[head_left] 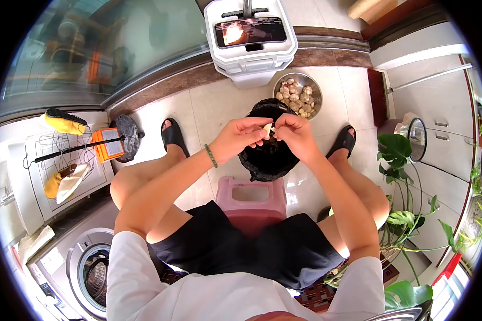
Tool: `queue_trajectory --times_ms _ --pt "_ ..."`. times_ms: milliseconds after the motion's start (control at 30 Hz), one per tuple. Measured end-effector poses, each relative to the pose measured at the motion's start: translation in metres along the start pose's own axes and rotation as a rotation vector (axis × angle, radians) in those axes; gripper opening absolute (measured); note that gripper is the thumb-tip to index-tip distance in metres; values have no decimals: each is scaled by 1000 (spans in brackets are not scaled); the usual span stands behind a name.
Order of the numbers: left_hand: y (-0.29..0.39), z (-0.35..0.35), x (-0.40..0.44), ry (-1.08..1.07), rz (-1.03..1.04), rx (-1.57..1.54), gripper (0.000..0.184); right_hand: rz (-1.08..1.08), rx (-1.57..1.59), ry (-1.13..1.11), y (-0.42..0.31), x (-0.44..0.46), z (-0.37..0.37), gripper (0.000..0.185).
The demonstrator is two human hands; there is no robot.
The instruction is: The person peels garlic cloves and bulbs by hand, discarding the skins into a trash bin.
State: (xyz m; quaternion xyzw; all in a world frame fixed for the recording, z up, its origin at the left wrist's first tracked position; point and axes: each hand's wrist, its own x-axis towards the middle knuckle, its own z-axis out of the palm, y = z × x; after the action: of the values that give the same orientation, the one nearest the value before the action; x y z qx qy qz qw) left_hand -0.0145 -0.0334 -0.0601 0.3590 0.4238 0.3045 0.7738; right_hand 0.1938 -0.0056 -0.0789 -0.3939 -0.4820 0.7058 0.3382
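- White shirt (219, 294), soft cloth, lightly creased.
- Small garlic clove (267, 130), pale, smooth, curved, held over a bin (268, 165) lined in crinkled black plastic.
- Left hand (242, 137) pinches the clove between thumb and fingers.
- Right hand (294, 132): fingertips bunched beside it; I cannot tell their grip.
- Round, shiny metal bowl (318, 90): knobbly, pale bulbs (294, 97).

On tiled floor (204, 101): bowl (318, 98); bin (266, 172)

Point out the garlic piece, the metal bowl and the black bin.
Garlic piece (267, 130), head view: its pale side.
Metal bowl (308, 81), head view: bare inner wall.
Black bin (265, 174), head view: its near rim.
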Motion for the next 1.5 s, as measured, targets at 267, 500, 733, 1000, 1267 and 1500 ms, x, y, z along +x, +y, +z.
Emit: queue_trajectory --times_ms 267,500,733,1000,1267,1500 --pt "4 -2 3 -56 -92 -44 35 -20 -34 58 -5 1 -5 10" --pt "-1 -9 5 -181 -258 -384 30 -43 -167 35 -11 -2 -7 8" --pt "1 -10 5 -112 -236 -401 27 -191 -226 68 -18 -5 8 9" --pt "4 -3 3 16 -103 -33 25 -264 -535 14 -21 -8 5 3" --pt "-6 -1 4 -24 176 10 20 -62 -103 -54 -17 -8 11 5" --pt "-1 5 4 -72 248 -49 17 92 266 -46 -23 -11 16 11"
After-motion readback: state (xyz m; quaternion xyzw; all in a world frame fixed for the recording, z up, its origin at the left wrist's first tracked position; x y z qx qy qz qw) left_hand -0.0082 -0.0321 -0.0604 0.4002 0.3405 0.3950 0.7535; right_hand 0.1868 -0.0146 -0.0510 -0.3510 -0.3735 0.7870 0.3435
